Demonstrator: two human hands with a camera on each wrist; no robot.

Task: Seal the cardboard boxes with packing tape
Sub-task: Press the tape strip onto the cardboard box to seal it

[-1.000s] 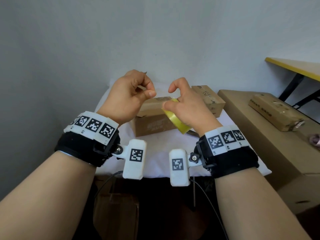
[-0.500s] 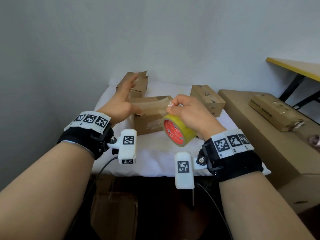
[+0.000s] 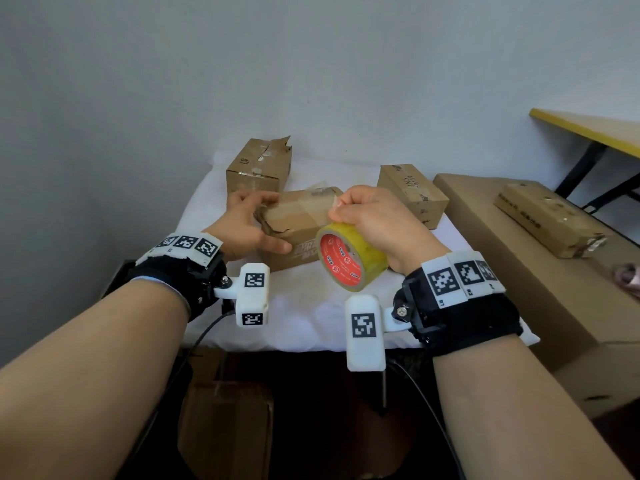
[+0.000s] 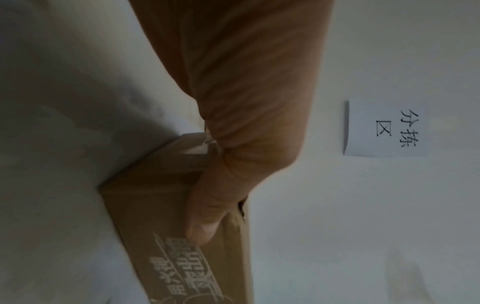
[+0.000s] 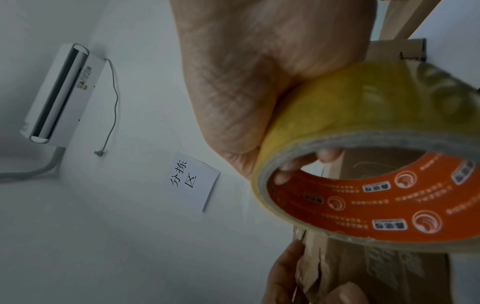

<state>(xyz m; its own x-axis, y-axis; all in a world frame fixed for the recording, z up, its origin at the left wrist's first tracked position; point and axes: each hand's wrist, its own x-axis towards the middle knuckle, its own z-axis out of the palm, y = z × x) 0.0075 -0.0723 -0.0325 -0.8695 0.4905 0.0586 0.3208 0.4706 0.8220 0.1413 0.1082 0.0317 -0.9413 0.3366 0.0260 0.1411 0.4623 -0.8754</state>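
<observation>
A white cloth covers the worktop (image 3: 311,317) under a plain wall. The middle cardboard box (image 3: 294,216) lies there, its left end torn; it looks light and easily dented. The left hand (image 3: 247,225) grips that end. The right hand (image 3: 375,220), fingers hooked through the core, holds the tape roll (image 3: 349,258) beside the box, best held there. Two more boxes stand behind.
</observation>
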